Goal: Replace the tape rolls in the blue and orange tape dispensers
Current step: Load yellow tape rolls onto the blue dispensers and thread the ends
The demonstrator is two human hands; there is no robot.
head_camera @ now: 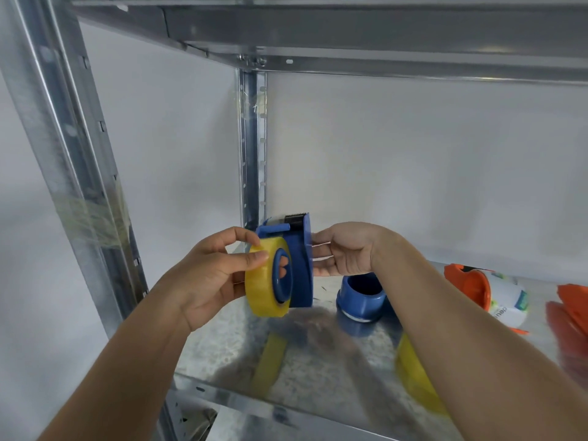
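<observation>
I hold the blue tape dispenser above the metal shelf, its serrated cutter at the top. My right hand grips its flat back from the right. My left hand holds a yellowish tape roll that sits around the dispenser's blue hub. A blue core with a thin rim of tape stands on the shelf under my right wrist. Another yellowish roll lies on the shelf, partly hidden by my right forearm. The orange dispenser with a white roll lies at the right.
An orange piece lies at the far right edge. The shelf's metal uprights stand at the left and at the back corner. Another shelf board spans overhead. A white wall is behind.
</observation>
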